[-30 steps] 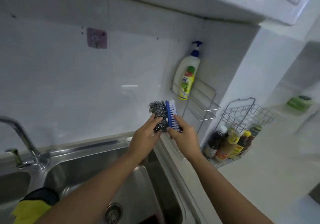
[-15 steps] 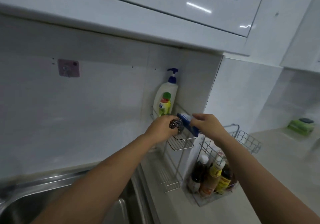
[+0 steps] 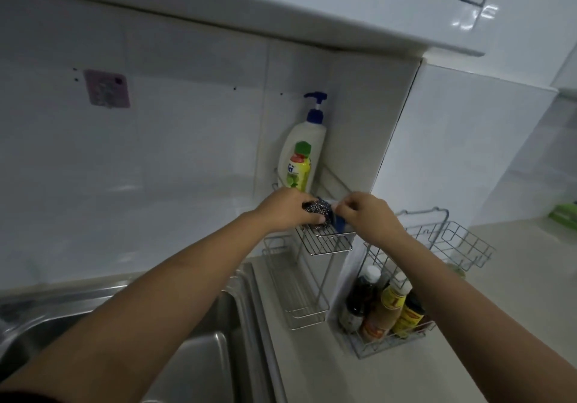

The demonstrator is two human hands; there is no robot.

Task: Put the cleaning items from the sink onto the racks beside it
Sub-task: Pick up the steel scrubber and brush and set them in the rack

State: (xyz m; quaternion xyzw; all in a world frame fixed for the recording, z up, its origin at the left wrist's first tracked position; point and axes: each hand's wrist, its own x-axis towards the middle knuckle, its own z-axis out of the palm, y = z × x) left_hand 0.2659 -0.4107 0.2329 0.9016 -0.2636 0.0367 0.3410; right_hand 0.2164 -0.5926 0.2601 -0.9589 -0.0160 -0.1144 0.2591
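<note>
1. Sink (image 3: 199, 356) fills the lower left, its steel basin set into the worktop (image 3: 312, 371).
2. Left hand (image 3: 281, 209) has its grip closed around a steel scourer (image 3: 318, 210), held just over the upper shelf of the wire rack (image 3: 324, 243).
3. Pump bottle (image 3: 304, 150) and a small green-capped bottle (image 3: 299, 168) stand at the back of that shelf.
4. Right hand (image 3: 368, 215) pinches a blue brush (image 3: 338, 223), touching the scourer, at the shelf's right edge.
5. Wire basket (image 3: 452, 246) with sauce bottles (image 3: 387, 309) stands further right.
</note>
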